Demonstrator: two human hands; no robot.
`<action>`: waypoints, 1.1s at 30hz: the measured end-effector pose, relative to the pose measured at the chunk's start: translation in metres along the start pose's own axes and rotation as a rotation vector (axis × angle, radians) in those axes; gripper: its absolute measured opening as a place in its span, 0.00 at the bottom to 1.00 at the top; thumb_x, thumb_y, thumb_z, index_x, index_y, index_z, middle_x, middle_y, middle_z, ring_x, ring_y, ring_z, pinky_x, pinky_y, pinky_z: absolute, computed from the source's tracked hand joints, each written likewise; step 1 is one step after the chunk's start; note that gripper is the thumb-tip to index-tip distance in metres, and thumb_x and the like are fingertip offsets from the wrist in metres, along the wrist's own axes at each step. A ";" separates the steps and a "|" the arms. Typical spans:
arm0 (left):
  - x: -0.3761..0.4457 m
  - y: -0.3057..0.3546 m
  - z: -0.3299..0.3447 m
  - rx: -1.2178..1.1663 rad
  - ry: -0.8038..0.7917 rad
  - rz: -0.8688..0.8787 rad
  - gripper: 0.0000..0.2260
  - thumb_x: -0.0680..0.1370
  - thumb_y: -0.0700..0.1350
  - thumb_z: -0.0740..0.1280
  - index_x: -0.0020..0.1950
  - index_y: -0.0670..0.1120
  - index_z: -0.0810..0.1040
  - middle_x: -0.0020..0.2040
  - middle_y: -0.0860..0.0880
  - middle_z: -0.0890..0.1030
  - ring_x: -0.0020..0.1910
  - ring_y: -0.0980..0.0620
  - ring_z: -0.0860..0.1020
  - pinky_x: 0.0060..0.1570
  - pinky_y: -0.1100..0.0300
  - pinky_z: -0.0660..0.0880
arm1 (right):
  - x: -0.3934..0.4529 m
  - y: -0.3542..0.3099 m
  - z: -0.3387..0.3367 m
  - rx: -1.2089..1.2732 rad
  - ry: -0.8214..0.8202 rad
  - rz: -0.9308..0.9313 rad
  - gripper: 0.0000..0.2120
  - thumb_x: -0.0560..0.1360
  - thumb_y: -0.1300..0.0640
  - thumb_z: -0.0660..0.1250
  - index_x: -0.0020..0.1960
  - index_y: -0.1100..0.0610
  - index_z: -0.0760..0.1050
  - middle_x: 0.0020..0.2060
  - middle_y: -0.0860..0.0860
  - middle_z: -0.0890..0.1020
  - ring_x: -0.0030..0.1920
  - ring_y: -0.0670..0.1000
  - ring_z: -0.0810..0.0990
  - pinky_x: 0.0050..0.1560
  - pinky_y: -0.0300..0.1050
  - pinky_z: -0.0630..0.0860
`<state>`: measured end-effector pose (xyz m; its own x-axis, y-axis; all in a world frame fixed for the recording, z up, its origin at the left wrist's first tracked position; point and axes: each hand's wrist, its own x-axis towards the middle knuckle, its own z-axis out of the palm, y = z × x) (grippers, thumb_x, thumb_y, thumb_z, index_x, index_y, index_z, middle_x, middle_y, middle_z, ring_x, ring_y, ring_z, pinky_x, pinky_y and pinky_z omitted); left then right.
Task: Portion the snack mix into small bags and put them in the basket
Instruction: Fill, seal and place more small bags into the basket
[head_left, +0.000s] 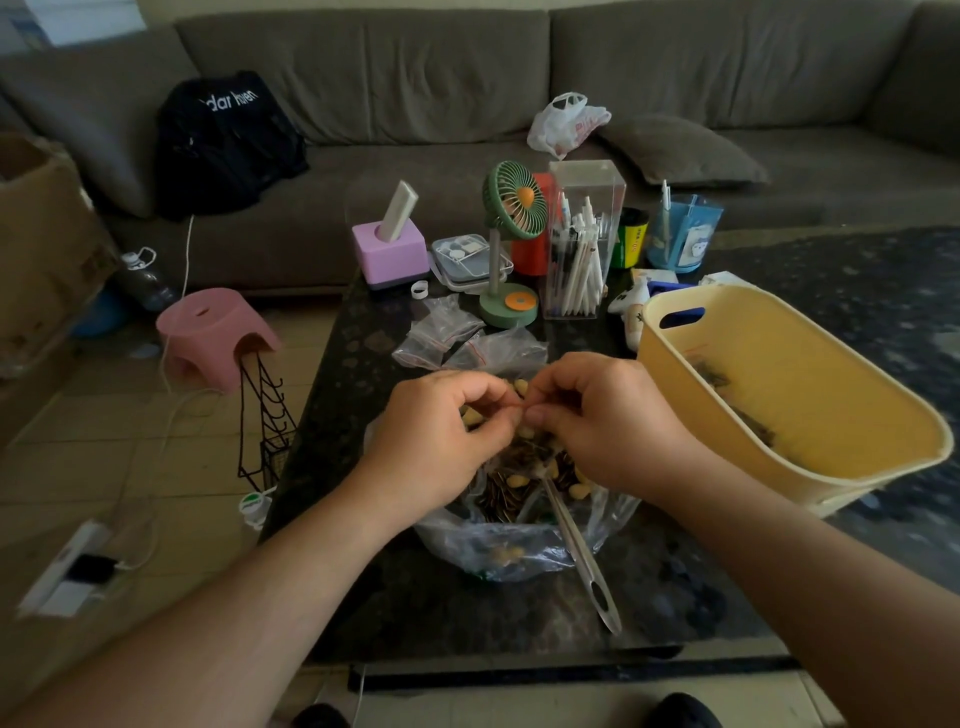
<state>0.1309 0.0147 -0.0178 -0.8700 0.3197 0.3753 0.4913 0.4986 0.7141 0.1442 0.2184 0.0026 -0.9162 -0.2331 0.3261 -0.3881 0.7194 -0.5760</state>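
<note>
A large clear plastic bag (524, 545) of snack mix, dark seeds and yellow nuts, sits open on the dark table. A metal spoon (582, 556) leans in it, handle toward me. Above it my left hand (441, 431) and my right hand (608, 415) meet, both pinching the top of a small clear bag (519, 410) that holds yellow nuts and is mostly hidden by my fingers. A yellow basket (810, 415) stands at the right with filled small bags of dark mix (727, 395) inside. Empty zip bags (447, 332) lie just behind the big bag.
The back of the table (332, 415) carries a green desk fan (511, 244), a clear pen holder (582, 244), a pink box (389, 254) and cups. A sofa runs behind. A pink stool (213, 332) and a black wire rack (265, 415) stand on the floor at left.
</note>
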 end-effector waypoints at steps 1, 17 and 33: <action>0.001 0.000 -0.001 -0.001 0.003 -0.009 0.03 0.79 0.47 0.75 0.50 0.55 0.87 0.45 0.60 0.85 0.47 0.58 0.84 0.48 0.60 0.81 | 0.001 -0.001 -0.002 -0.008 -0.006 -0.008 0.03 0.74 0.56 0.78 0.47 0.51 0.84 0.40 0.38 0.79 0.44 0.38 0.79 0.44 0.28 0.73; 0.017 0.024 0.014 -0.696 -0.217 -0.296 0.18 0.75 0.49 0.73 0.65 0.50 0.80 0.56 0.47 0.87 0.57 0.45 0.86 0.54 0.53 0.84 | 0.010 0.003 -0.042 0.191 0.036 0.077 0.05 0.79 0.56 0.73 0.47 0.47 0.80 0.38 0.43 0.82 0.41 0.41 0.80 0.40 0.33 0.76; 0.112 0.100 0.112 -0.629 -0.148 -0.571 0.19 0.83 0.60 0.66 0.68 0.49 0.74 0.51 0.44 0.80 0.46 0.46 0.83 0.38 0.53 0.82 | -0.012 0.078 -0.163 0.430 0.392 0.440 0.05 0.81 0.57 0.70 0.49 0.59 0.78 0.46 0.53 0.86 0.46 0.50 0.88 0.47 0.51 0.87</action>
<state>0.0875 0.1907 0.0296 -0.9410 0.2794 -0.1907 -0.1719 0.0902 0.9810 0.1415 0.3839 0.0764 -0.9243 0.3283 0.1944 -0.0707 0.3533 -0.9328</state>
